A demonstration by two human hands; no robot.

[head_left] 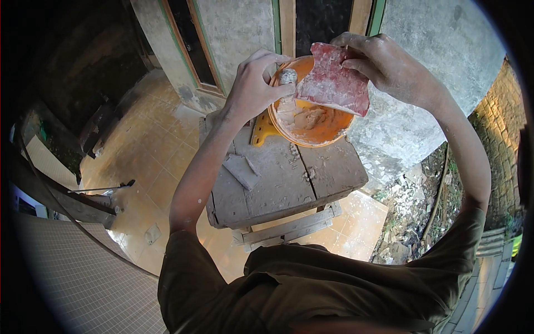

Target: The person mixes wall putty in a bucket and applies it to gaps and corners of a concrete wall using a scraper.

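An orange bowl (pixel 331 139) with pinkish-white wet plaster (pixel 311 118) inside stands at the far side of a wooden bench top (pixel 267 195). My left hand (pixel 256 83) is closed at the bowl's left rim. Its thumb lies across a plaster-coated tool (pixel 287 77) leaning inside; its kind is unclear. Between the thumb and fingers of my right hand (pixel 386 67) is a red flat scraper (pixel 334 80), smeared white and tilted over the bowl. A yellow plastic piece with holes (pixel 263 131) juts out beside the bowl's lower left, partly hidden by it.
A grey, plaster-crusted flat piece (pixel 242 171) lies on the bench top. Behind rises a grey wall (pixel 439 33) with framed openings. Tan floor tiles (pixel 150 133) spread left; rubble (pixel 406 195) lies right. A dark cable (pixel 83 228) crosses at the lower left.
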